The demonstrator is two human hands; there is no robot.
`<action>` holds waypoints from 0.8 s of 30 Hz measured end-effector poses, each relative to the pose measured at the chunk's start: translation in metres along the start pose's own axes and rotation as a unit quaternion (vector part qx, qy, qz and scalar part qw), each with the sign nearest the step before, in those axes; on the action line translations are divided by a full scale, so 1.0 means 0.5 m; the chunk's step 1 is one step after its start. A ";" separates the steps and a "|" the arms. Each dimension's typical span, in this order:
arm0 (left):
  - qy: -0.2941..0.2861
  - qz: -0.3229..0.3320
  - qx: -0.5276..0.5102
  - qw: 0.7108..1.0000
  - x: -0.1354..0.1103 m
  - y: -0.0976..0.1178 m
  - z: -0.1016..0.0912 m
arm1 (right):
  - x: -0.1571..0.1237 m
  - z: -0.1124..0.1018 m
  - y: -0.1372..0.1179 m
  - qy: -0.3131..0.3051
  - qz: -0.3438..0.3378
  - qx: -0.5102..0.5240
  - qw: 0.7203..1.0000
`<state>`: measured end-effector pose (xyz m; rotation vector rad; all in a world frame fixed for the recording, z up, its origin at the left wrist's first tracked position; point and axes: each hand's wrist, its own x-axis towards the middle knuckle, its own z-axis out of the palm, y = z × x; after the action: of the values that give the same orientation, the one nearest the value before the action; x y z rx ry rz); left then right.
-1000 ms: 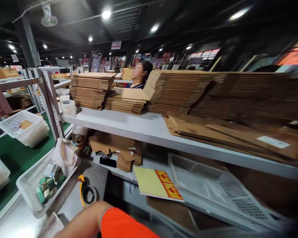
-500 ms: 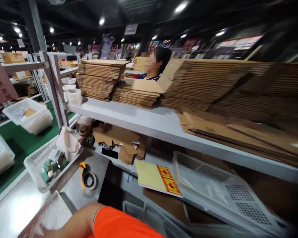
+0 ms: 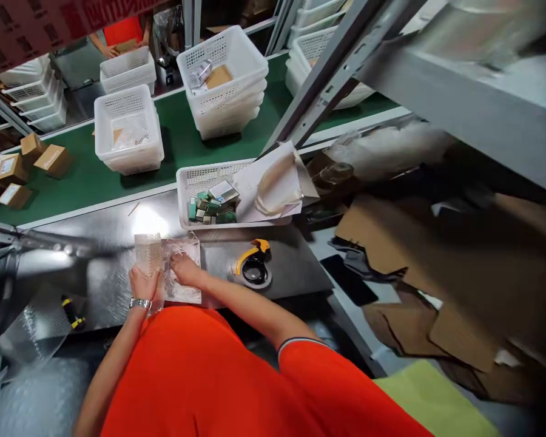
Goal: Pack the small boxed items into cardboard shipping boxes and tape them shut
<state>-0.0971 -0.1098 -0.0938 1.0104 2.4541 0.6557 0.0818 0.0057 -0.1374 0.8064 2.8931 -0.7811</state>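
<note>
Small cartons [image 3: 11,173] sit at the left end of the green belt [image 3: 177,130], which runs along beyond the worktop's [image 3: 97,221] far edge; bubble wrap [image 3: 40,394] bulges at lower left, off the worktop's near left corner; a black-and-yellow tool [image 3: 73,312] lies near that corner, slanting toward the near edge; a crate stack [image 3: 127,155] stands on the belt.

The left hand [image 3: 144,284], a metal watch [image 3: 140,303] at its wrist, is closed on the near part of a clear wrap strip [image 3: 148,250], by the middle of the worktop's near edge; the strip's long axis runs from near edge toward far edge, its free end pointing at the belt; just right of it, touching or almost so, lies an open box [image 3: 195,292], its longer side running the same way, with crinkled clear film inside; the right hand [image 3: 185,269] reaches in from the right over the box, fingers curled and pointing left; whether they grip the film, I cannot tell; the two hands are apart, side by side.

A basket [image 3: 182,200] of green packs [image 3: 212,209] and paper [image 3: 264,188] lies along the far edge, a taller crate stack [image 3: 222,88] beyond it; right of the box, toward the worktop's right end, rests a yellow-handled tape dispenser [image 3: 255,267]; farther right, a phone [image 3: 348,280] and torn cardboard [image 3: 464,340] lie on a shelf [image 3: 337,246].
</note>
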 end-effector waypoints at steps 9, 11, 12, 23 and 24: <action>0.027 0.083 0.199 0.976 -0.054 0.014 0.022 | -0.004 0.013 0.010 -0.010 -0.013 -0.040 0.999; 0.020 0.078 0.241 0.967 -0.059 0.023 0.026 | -0.004 0.018 0.011 -0.012 -0.014 -0.034 0.999; 0.020 0.067 0.257 0.964 -0.059 0.029 0.029 | -0.004 0.021 0.010 -0.012 -0.013 -0.034 0.999; -0.031 0.081 0.345 0.935 -0.005 0.048 0.101 | -0.005 0.030 0.004 -0.009 -0.010 -0.025 1.000; -0.028 0.086 0.346 0.934 -0.001 0.047 0.104 | -0.004 0.028 0.002 -0.007 -0.007 -0.025 1.000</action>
<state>-0.0568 -0.0818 -0.1225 1.4758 2.6070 -0.2350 0.0825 -0.0011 -0.1496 0.7724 2.8958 -0.7108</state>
